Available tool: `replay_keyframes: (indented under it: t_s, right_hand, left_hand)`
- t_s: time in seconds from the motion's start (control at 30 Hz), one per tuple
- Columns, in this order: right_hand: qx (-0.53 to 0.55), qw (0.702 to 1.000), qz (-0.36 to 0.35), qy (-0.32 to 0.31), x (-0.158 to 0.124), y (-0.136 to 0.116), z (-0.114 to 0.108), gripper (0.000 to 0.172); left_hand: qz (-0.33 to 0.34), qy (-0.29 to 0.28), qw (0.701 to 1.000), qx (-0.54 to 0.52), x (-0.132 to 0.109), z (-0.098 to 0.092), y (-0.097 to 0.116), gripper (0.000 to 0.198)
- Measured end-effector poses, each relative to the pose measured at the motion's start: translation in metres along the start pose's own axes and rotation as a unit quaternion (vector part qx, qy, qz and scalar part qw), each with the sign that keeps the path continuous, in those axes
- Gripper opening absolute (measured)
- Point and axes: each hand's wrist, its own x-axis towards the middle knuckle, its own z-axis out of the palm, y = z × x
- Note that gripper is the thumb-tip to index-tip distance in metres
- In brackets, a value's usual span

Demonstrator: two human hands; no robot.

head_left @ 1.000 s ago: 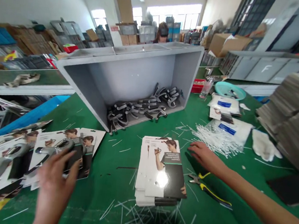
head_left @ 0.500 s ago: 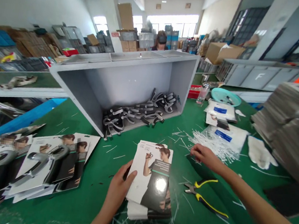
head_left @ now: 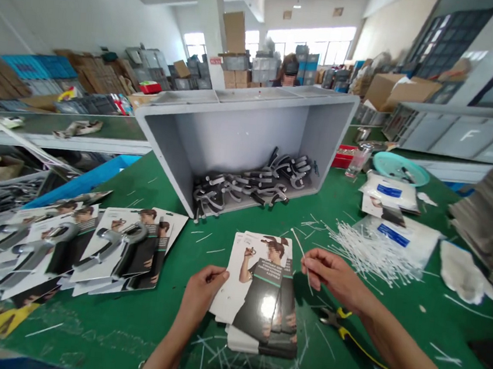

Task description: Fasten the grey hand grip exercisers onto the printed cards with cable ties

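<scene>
Left hand holds a card; right hand pinches a white tie; grey box at 12 o'clock holds grippers

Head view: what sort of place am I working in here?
Likely a factory packing floor: a stack of printed backing cards, a grey bin of hand grippers, loose white ties and stacked cartons.

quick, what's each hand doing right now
Left hand: grips the top card by its edge.
Right hand: pinches a white tie.

Right hand now off the ties, white tie pinched.
</scene>
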Motion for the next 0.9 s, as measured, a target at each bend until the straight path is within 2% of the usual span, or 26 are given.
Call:
replay_keyframes:
  t_s: [0.13,0.23,0.33,0.43,0.53,0.6,0.67,0.73,0.83,0.9]
  right_hand:
    - [-0.021,1.0,-0.007,-0.018,0.002,-0.006,0.021,0.029]
    - [-0.034,0.999,-0.01,-0.027,0.002,-0.011,0.033,0.028]
    - [-0.008,1.0,-0.012,-0.028,0.005,-0.017,0.043,0.025]
    - [0.024,0.999,-0.013,-0.035,0.014,-0.027,0.057,0.025]
    - [0.05,0.998,-0.041,-0.024,0.024,-0.044,0.076,0.026]
    - [0.066,0.995,-0.073,-0.016,0.029,-0.055,0.089,0.024]
    - [0.07,0.992,-0.1,-0.018,0.032,-0.064,0.099,0.021]
    - [0.061,0.991,-0.113,-0.028,0.035,-0.065,0.106,0.019]
    - [0.046,0.992,-0.115,-0.037,0.046,-0.052,0.117,0.017]
    - [0.031,0.992,-0.121,-0.028,0.056,-0.036,0.128,0.017]
  left_hand:
    - [0.04,-0.006,0.999,0.029,-0.002,-0.005,0.005,0.028]
    - [0.078,0.026,0.992,0.094,-0.004,-0.016,0.006,0.027]
    - [0.082,0.037,0.995,0.052,-0.006,-0.018,0.004,0.029]
    - [0.067,0.002,0.995,-0.078,-0.003,0.005,0.004,0.026]
    - [0.067,-0.029,0.991,-0.116,0.003,0.036,0.008,0.022]
    - [0.066,-0.046,0.988,-0.128,0.004,0.045,0.01,0.022]
    - [0.067,-0.049,0.986,-0.147,-0.001,0.038,0.01,0.024]
    - [0.062,-0.034,0.982,-0.175,-0.01,0.019,0.005,0.026]
    - [0.03,-0.008,0.979,-0.203,-0.025,-0.014,-0.007,0.029]
    - [0.002,0.005,0.98,-0.199,-0.031,-0.027,-0.017,0.03]
